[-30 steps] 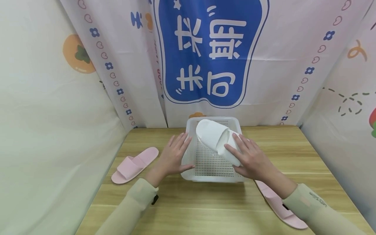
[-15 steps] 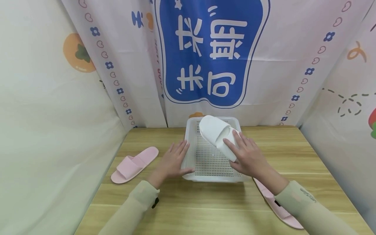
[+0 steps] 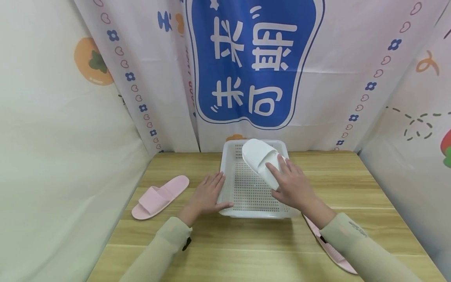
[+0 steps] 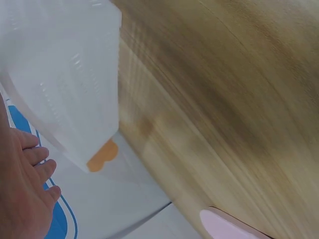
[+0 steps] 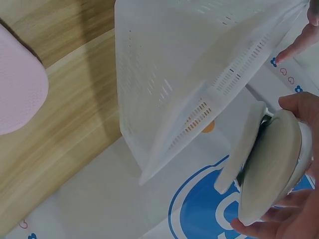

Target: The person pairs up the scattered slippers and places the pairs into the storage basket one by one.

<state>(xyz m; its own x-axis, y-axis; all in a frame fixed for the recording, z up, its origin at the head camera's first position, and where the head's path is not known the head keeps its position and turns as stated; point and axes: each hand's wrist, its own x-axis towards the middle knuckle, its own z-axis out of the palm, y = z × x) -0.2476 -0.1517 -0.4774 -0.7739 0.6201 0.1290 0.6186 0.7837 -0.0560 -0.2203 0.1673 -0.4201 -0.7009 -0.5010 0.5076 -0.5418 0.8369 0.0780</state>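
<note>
A white slipper [image 3: 262, 158] with a broad ribbed strap is held tilted above the white plastic basket [image 3: 258, 214]. My right hand [image 3: 294, 184] grips it at the heel end, fingers over the top and thumb along the near side. Two layers show edge-on in the right wrist view's slipper [image 5: 269, 164]; I cannot tell whether a second slipper is there. My left hand [image 3: 208, 194] lies at the basket's left rim with fingers straight and thumb over the near-left corner. In the left wrist view, that hand [image 4: 25, 184] is beside the basket wall [image 4: 75, 74].
A pink slipper [image 3: 160, 199] lies on the wooden table [image 3: 229, 250] to the left. Another pink slipper [image 3: 334, 252] is at the right, partly under my right forearm. A printed curtain [image 3: 169, 78] hangs behind the basket at the table's back edge.
The white slipper and my right hand have shifted slightly inward and away from me above the basket. My left hand has settled against the basket's left rim. The pink slippers have stayed put.
</note>
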